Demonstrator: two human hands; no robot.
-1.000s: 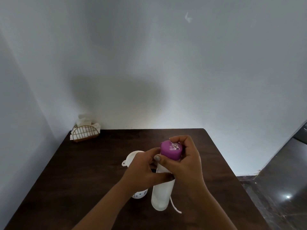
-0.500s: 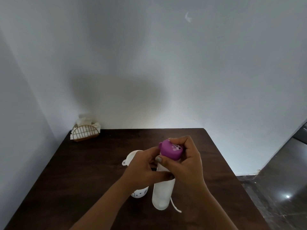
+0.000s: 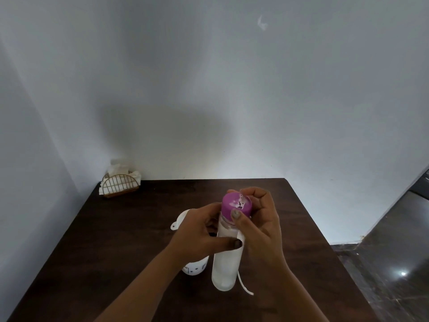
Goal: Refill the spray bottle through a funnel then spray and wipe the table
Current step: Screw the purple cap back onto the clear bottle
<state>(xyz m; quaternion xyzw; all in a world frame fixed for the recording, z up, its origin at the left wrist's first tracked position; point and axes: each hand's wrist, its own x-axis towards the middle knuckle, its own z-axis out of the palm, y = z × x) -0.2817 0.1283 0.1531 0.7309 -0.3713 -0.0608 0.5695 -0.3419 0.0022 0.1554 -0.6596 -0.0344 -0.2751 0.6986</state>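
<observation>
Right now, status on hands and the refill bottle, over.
Both busy: left hand grips white bottle, right hand curled round purple cap, cap on. Behind left hand, funnel partly hidden. Nothing in the way.

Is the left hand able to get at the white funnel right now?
Probably, but not freely: the funnel stands just behind the left hand with nothing between, yet that hand grips the white bottle and would have to let go first.

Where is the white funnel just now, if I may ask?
Head view, left of centre: the funnel sits partly behind the left hand, beside the purple-capped bottle.
</observation>
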